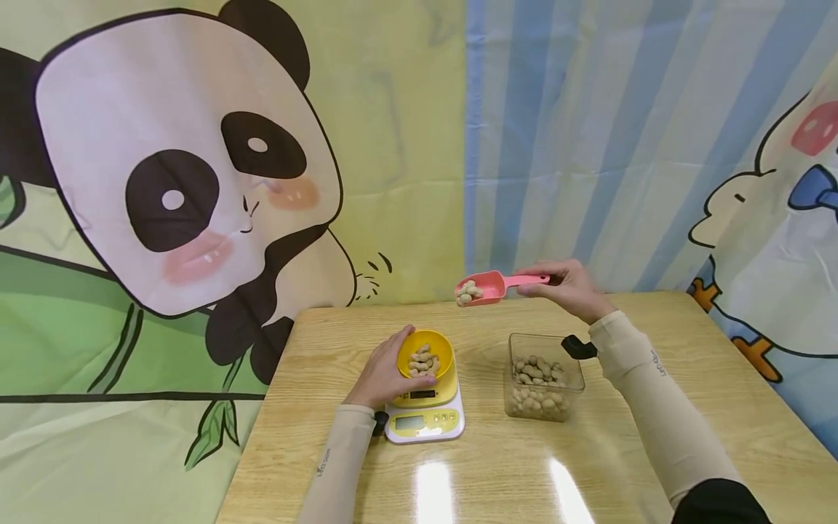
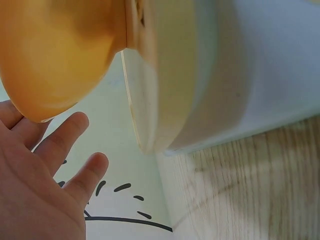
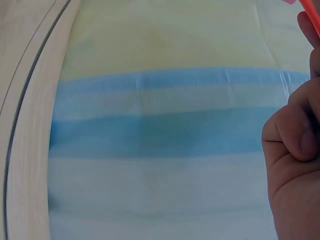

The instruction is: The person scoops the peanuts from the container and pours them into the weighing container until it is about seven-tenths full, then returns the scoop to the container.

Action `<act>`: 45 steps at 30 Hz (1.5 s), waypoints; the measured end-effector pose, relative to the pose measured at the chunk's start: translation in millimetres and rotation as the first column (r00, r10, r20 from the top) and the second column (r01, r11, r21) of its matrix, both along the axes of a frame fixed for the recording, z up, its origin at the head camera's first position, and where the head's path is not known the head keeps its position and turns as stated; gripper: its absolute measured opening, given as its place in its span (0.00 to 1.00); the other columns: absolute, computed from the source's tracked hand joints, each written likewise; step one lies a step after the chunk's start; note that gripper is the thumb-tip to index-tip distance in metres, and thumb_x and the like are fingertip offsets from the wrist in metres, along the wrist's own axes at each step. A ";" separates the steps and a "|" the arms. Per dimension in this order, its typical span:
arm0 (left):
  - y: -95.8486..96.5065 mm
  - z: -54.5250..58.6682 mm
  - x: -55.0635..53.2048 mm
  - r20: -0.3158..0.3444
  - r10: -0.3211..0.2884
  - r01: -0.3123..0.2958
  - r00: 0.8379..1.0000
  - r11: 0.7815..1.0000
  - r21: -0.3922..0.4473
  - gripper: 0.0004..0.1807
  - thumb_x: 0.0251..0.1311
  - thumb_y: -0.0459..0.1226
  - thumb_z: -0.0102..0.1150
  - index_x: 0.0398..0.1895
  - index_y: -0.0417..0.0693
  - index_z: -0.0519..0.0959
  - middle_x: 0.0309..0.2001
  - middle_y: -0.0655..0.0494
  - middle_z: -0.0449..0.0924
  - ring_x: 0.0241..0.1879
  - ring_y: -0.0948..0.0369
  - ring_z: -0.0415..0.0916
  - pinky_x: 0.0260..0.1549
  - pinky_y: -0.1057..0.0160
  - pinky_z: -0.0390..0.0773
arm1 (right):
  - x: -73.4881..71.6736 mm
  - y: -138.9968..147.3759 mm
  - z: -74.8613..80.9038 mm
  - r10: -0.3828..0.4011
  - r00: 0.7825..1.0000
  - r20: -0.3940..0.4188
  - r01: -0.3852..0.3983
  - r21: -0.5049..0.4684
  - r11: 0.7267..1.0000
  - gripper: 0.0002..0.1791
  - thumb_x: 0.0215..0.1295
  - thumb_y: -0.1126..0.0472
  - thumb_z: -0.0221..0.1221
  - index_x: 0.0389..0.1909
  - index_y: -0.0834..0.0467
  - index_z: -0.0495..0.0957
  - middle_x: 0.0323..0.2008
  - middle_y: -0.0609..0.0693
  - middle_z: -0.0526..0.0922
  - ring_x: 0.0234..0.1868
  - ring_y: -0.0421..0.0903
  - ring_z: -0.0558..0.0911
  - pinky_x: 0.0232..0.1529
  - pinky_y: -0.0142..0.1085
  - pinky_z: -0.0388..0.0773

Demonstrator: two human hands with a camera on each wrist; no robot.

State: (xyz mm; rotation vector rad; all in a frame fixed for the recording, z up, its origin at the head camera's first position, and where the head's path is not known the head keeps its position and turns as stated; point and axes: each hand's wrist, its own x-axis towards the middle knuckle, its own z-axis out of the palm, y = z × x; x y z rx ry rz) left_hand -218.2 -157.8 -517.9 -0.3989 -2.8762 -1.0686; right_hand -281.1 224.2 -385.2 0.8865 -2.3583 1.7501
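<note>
A yellow bowl [image 1: 425,337] with peanuts [image 1: 423,361] in it sits on a yellow-and-white kitchen scale [image 1: 452,431]. My left hand [image 1: 382,370] holds the bowl from its left side, thumb across the near rim and fingers toward the far side. In the left wrist view, the lower fingers [image 2: 60,142] are spread and extended beside the bowl [image 2: 65,55]. Raised above the table's far edge, my right hand [image 1: 568,288] grips the handle of a pink scoop [image 1: 492,285] carrying several peanuts [image 1: 468,292]. Only part of the scoop's handle [image 3: 311,12] shows in the right wrist view.
A clear plastic container [image 1: 546,386] of peanuts [image 1: 537,370] stands right of the scale, below my right forearm. The wooden table [image 1: 314,422] ends at a hanging cloth [image 1: 406,240] with a panda and blue stripes.
</note>
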 end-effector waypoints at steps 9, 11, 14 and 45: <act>0.8 -0.3 -1.3 -0.020 -0.011 0.011 1.000 1.000 0.003 0.65 0.39 0.70 0.74 0.81 0.70 0.52 0.76 0.70 0.59 0.74 0.53 0.58 0.70 0.41 0.62 | -7.4 -22.9 -14.3 0.031 0.999 0.012 -0.031 -0.010 0.999 0.16 0.61 0.64 0.71 0.50 0.59 0.87 0.41 0.56 0.86 0.29 0.51 0.77 0.29 0.32 0.79; 0.4 -0.9 -1.5 -0.020 -0.012 0.013 1.000 1.000 0.008 0.64 0.39 0.70 0.74 0.81 0.71 0.52 0.76 0.71 0.59 0.74 0.54 0.59 0.70 0.40 0.62 | -8.2 -26.8 -18.4 0.037 0.999 0.025 -0.037 0.007 0.999 0.16 0.61 0.64 0.72 0.50 0.58 0.88 0.39 0.57 0.86 0.29 0.49 0.77 0.29 0.32 0.79; -0.3 -2.4 -1.6 -0.024 -0.013 0.013 1.000 1.000 0.011 0.64 0.39 0.71 0.73 0.81 0.73 0.51 0.76 0.70 0.59 0.74 0.53 0.59 0.69 0.39 0.62 | -10.4 -32.7 -26.1 0.059 0.998 0.021 -0.060 0.070 0.996 0.15 0.61 0.63 0.72 0.50 0.57 0.88 0.38 0.55 0.86 0.29 0.46 0.74 0.27 0.32 0.76; -0.7 -8.2 -2.7 -0.033 -0.003 0.005 0.999 0.998 0.059 0.63 0.38 0.70 0.75 0.79 0.78 0.51 0.75 0.72 0.59 0.72 0.55 0.61 0.67 0.39 0.64 | 3.9 -31.6 -19.1 0.094 0.994 -0.062 -0.070 0.313 0.947 0.13 0.61 0.54 0.72 0.48 0.46 0.89 0.33 0.44 0.84 0.23 0.44 0.69 0.23 0.32 0.67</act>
